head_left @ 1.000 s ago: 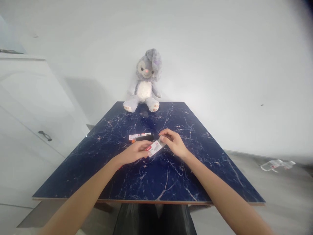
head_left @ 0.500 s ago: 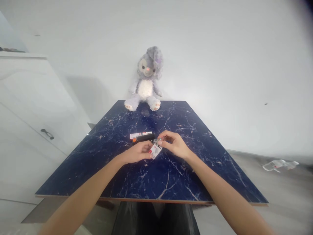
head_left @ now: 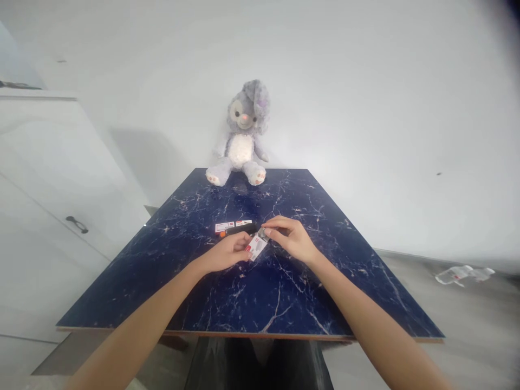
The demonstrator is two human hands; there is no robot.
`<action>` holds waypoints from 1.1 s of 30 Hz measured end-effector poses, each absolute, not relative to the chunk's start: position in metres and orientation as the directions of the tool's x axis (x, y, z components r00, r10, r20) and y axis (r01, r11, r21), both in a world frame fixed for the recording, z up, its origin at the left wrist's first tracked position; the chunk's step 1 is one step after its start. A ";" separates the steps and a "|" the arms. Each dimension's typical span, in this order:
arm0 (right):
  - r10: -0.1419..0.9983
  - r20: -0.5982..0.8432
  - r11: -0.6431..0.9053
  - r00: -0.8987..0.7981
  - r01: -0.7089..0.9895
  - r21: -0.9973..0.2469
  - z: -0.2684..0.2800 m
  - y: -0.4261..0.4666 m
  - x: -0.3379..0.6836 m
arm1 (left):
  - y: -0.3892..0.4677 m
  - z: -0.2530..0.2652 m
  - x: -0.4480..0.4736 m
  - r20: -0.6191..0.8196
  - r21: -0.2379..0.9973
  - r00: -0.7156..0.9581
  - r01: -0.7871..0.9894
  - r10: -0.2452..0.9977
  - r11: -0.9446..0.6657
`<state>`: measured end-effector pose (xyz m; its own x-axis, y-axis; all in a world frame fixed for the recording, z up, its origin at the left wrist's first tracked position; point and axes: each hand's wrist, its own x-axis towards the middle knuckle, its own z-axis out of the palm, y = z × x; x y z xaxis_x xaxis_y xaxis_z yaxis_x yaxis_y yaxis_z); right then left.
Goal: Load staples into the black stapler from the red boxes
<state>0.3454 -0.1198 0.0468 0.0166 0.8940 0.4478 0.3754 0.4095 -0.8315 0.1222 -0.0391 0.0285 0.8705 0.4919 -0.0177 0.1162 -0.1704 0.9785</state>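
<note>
Blue tabletop (head_left: 276, 298) lies under the white packet (head_left: 257, 247) in the left hand (head_left: 228, 252).

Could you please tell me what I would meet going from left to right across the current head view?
White cabinet, left hand, red-and-white package, right hand, clear plastic bottle.

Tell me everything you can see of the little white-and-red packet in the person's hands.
The white-and-red packet is small, flat-faced and card-like, mostly white with red near its lower-left end and a grey patch on its face; any print is too small to read. It slants from lower left to upper right. The left hand grips its lower-left end, while at its upper-right end the right hand pinches a grey piece, metallic-looking. Whether the packet touches the table is unclear.
</note>
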 end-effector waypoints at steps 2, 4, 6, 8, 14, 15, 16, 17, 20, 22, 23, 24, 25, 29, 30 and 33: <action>0.908 0.416 0.372 0.044 0.368 -0.852 0.044 -0.118 0.346 | -0.039 0.028 0.122 -0.022 0.975 0.871 0.127 0.491 -0.181; 0.931 0.359 0.315 0.060 0.360 -0.878 0.041 -0.116 0.347 | -0.039 0.027 0.122 -0.025 0.973 0.872 0.134 0.489 -0.189; 0.950 0.306 0.265 0.066 0.352 -0.898 0.039 -0.115 0.348 | -0.038 0.027 0.122 -0.023 0.972 0.870 0.135 0.493 -0.193; 0.959 0.275 0.238 0.068 0.331 -0.913 0.039 -0.114 0.349 | -0.037 0.027 0.122 -0.017 0.973 0.864 0.130 0.503 -0.191; 0.956 0.285 0.260 0.068 0.252 -0.932 0.042 -0.114 0.350 | -0.039 0.028 0.122 -0.039 0.982 0.881 0.121 0.471 -0.147; 0.955 0.288 0.265 0.066 0.242 -0.934 0.043 -0.115 0.350 | -0.040 0.029 0.122 -0.046 0.984 0.887 0.120 0.459 -0.134; 0.955 0.290 0.268 0.066 0.231 -0.935 0.043 -0.115 0.349 | -0.040 0.029 0.122 -0.052 0.985 0.890 0.120 0.452 -0.122; 0.954 0.292 0.271 0.069 0.222 -0.937 0.043 -0.115 0.349 | -0.041 0.030 0.122 -0.059 0.987 0.892 0.120 0.448 -0.110; 0.949 0.304 0.282 0.082 0.205 -0.937 0.043 -0.114 0.350 | -0.042 0.033 0.122 -0.079 0.990 0.892 0.122 0.445 -0.069; 0.943 0.318 0.294 0.097 0.203 -0.934 0.043 -0.114 0.350 | -0.042 0.035 0.122 -0.082 0.994 0.892 0.105 0.445 -0.027; 0.938 0.327 0.300 0.114 0.203 -0.932 0.043 -0.113 0.350 | -0.043 0.036 0.122 -0.083 0.996 0.890 0.095 0.448 -0.003; 0.930 0.337 0.306 0.143 0.205 -0.930 0.043 -0.113 0.350 | -0.043 0.036 0.121 -0.091 0.996 0.888 0.091 0.451 0.022; 0.919 0.350 0.311 0.183 0.211 -0.927 0.043 -0.113 0.349 | -0.043 0.037 0.121 -0.107 0.994 0.885 0.097 0.453 0.047; 0.873 0.388 0.332 0.296 0.222 -0.917 0.044 -0.114 0.347 | -0.043 0.038 0.120 -0.189 0.982 0.859 0.153 0.475 0.114; 0.878 0.385 0.334 0.283 0.213 -0.918 0.044 -0.114 0.346 | -0.043 0.038 0.120 -0.190 0.981 0.856 0.154 0.481 0.114; 0.907 0.360 0.324 0.216 0.187 -0.927 0.044 -0.115 0.343 | -0.044 0.038 0.120 -0.143 0.990 0.867 0.122 0.477 0.075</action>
<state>0.3432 -0.1153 0.0441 0.2158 0.9075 0.3604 0.1867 0.3239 -0.9275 0.1200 -0.0442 0.0385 0.8673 0.4768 -0.1434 0.1222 0.0753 0.9896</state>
